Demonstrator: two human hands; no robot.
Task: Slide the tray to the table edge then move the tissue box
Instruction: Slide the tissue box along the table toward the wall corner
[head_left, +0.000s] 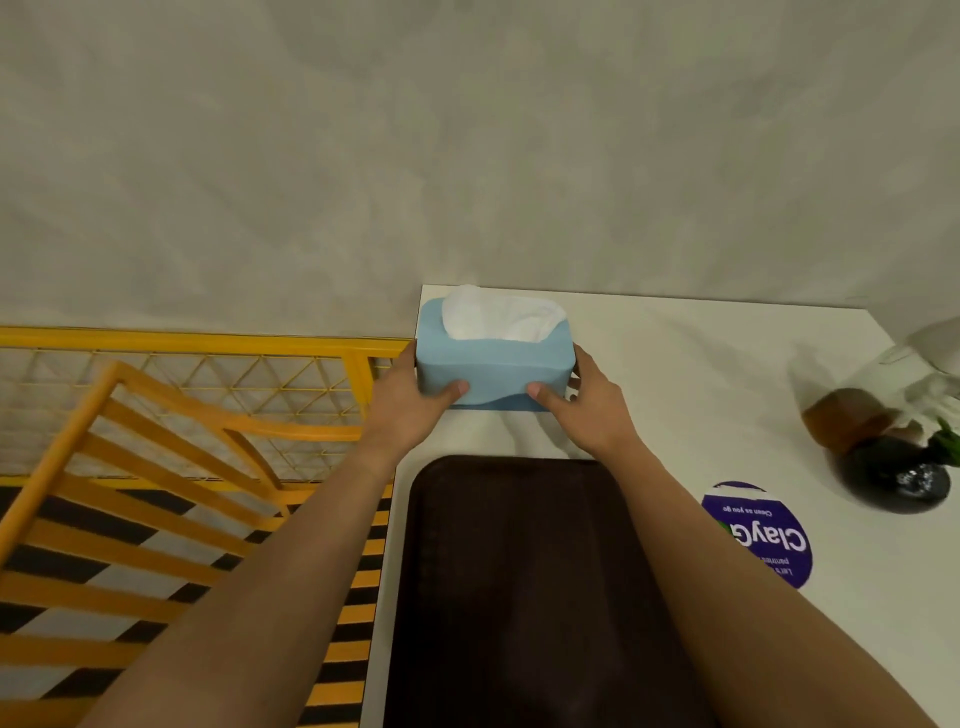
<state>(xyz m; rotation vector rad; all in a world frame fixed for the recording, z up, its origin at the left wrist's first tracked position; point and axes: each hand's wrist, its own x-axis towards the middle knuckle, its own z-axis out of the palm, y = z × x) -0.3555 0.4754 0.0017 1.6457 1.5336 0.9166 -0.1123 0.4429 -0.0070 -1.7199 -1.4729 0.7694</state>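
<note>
- A white table fills the right of the view; a grey wall rises behind it.
- A light blue tissue box sits at the table's far left corner, a white tissue puffing out of its top opening.
- The left hand is closed on the box's left end and the right hand on its right end, thumbs pressed to the near face.
- Whether the box rests on the table or is just raised cannot be told.
- A dark brown tray lies along the table's left edge, between the forearms, reaching the near edge.
- The box looks light and slightly soft-walled; holding both short ends seems steady, and a hard squeeze could dent it.
- A purple round sticker and a glass vase lie towards the right edge.
</note>
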